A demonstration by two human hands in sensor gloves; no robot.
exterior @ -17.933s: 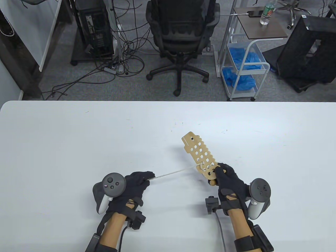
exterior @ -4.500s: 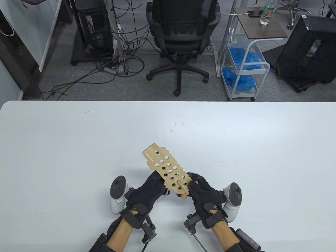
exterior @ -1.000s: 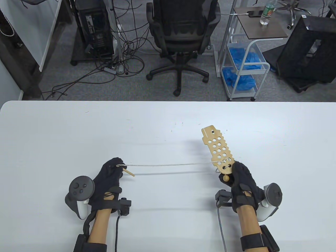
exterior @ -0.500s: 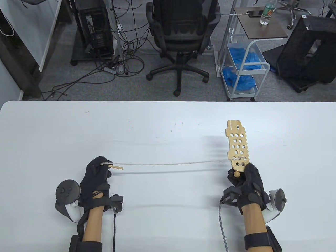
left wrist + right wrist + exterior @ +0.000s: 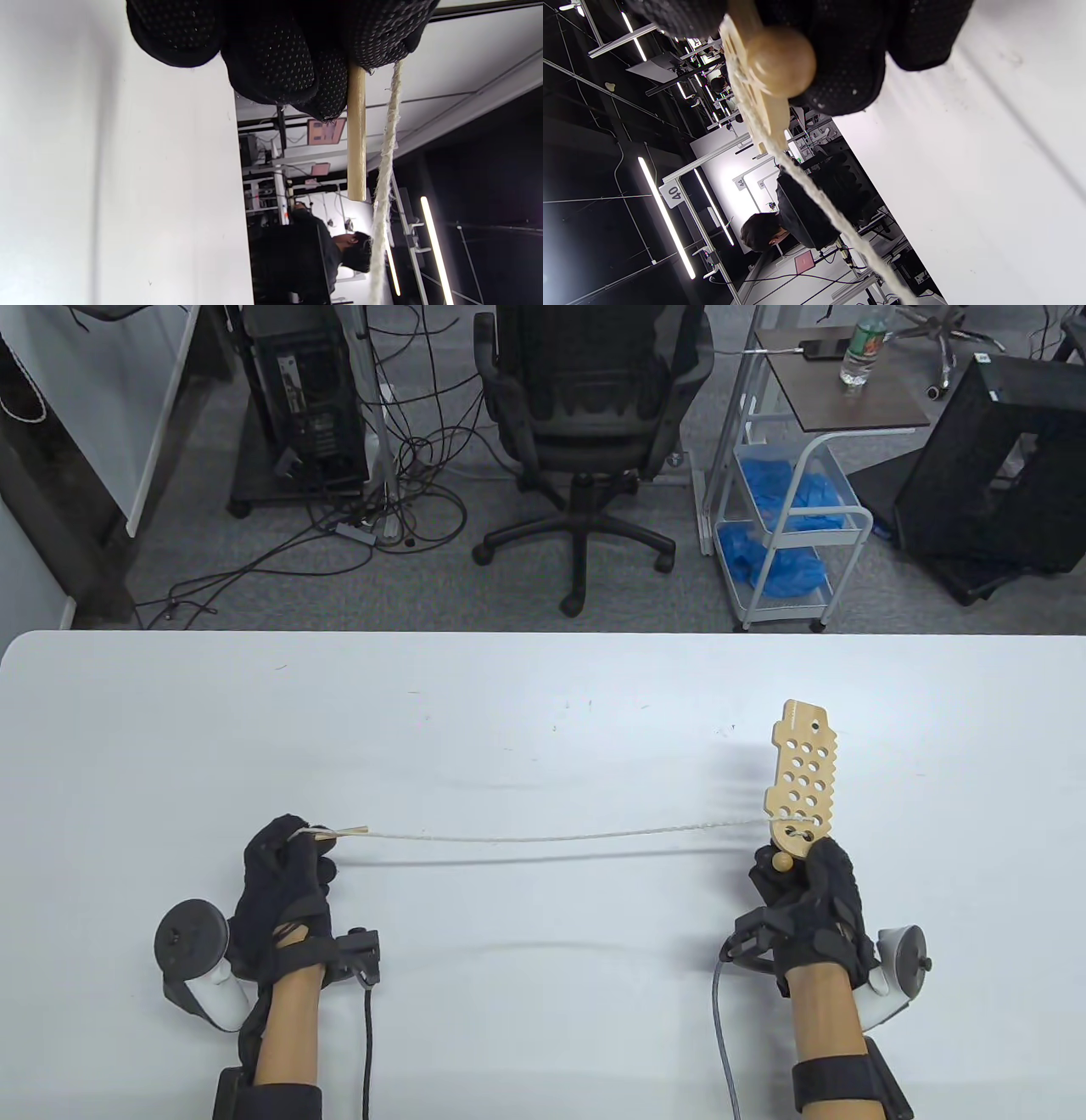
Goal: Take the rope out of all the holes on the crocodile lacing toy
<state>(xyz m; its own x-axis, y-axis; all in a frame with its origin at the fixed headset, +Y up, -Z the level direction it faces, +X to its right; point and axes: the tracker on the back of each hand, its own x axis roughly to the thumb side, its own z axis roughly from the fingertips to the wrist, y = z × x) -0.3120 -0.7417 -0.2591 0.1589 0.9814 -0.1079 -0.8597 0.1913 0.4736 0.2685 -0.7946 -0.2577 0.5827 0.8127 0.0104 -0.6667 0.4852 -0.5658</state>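
Since 0.5 s ago the left hand [image 5: 284, 865], pinching the rope [image 5: 551, 837] by its wooden needle [image 5: 344, 833], moved toward 9 o'clock while the right hand [image 5: 810, 891] gripping the crocodile toy [image 5: 802, 780] swung toward 3 o'clock, drawing slack out; apparently 1–2 tail holes remain laced.

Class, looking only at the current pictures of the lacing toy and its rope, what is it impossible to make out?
- How many holes of the toy the rope passes through: too small in the table view, edge-on in the right wrist view.
- The toy's lower end: covered by the right hand.
- How the rope joins the wooden stick: hidden inside the left hand.
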